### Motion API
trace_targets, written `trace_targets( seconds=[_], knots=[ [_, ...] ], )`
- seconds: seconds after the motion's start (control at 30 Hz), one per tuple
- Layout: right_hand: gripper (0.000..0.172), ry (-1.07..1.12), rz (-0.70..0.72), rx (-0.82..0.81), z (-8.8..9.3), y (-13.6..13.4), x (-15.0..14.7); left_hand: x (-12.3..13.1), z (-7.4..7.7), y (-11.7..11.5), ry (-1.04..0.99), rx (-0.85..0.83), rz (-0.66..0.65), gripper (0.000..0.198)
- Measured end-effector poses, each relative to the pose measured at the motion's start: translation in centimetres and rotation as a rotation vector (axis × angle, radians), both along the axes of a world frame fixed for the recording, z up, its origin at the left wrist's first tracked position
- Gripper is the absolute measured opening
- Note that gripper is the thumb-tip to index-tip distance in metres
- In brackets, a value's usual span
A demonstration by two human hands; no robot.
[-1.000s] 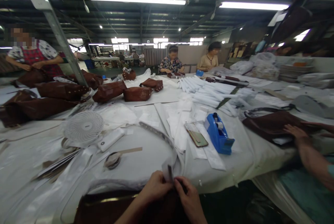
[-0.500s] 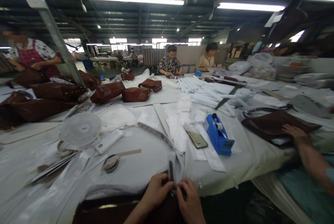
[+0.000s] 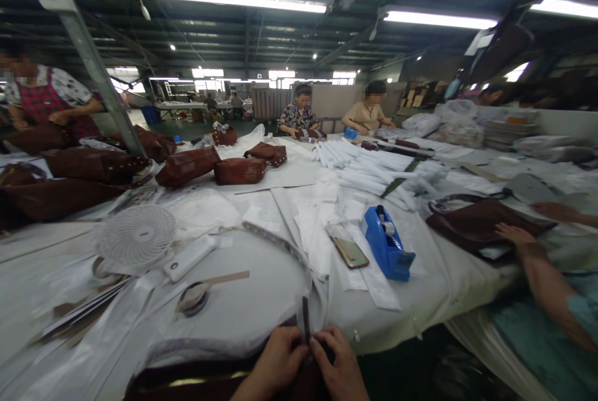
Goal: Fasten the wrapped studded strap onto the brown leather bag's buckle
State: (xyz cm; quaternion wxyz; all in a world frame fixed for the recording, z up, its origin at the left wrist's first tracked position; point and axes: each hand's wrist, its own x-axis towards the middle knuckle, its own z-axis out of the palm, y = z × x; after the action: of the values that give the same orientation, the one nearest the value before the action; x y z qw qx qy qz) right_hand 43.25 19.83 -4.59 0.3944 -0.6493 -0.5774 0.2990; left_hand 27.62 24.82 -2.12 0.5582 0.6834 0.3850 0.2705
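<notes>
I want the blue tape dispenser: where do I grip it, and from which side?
I'd grip the blue tape dispenser across its body, coming from the near right with the right hand once it leaves the strap. The body is long and narrow, one end toward the near side, and the phone lies close on its left.

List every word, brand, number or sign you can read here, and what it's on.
No text can be read anywhere.
White fan: a small mark at the hub, too blurred to read.
Pale box on the metal post: any marking is too faint to read.
Blue tape dispenser: no legible lettering.
Dark brown bag at the hands: no lettering visible.
</notes>
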Motion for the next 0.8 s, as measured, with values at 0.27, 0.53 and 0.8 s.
trace_targets(
  seconds=[0.27,0.53,0.8],
  knots=[
    [0.039,-0.021,0.059,0.085,0.2,0.1,-0.7,-0.2,0.0,0.2,0.147,0.032,0.119,0.018],
    [0.034,0.032,0.059,0.043,0.0,-0.5,-0.5,0.0,-1.1,-0.1,0.27,0.156,0.138,0.026],
    [0.029,0.06,0.073,0.02,-0.1,0.5,0.1,-0.6,0.0,-0.2,0.047,0.291,-0.057,0.031]
  ],
)
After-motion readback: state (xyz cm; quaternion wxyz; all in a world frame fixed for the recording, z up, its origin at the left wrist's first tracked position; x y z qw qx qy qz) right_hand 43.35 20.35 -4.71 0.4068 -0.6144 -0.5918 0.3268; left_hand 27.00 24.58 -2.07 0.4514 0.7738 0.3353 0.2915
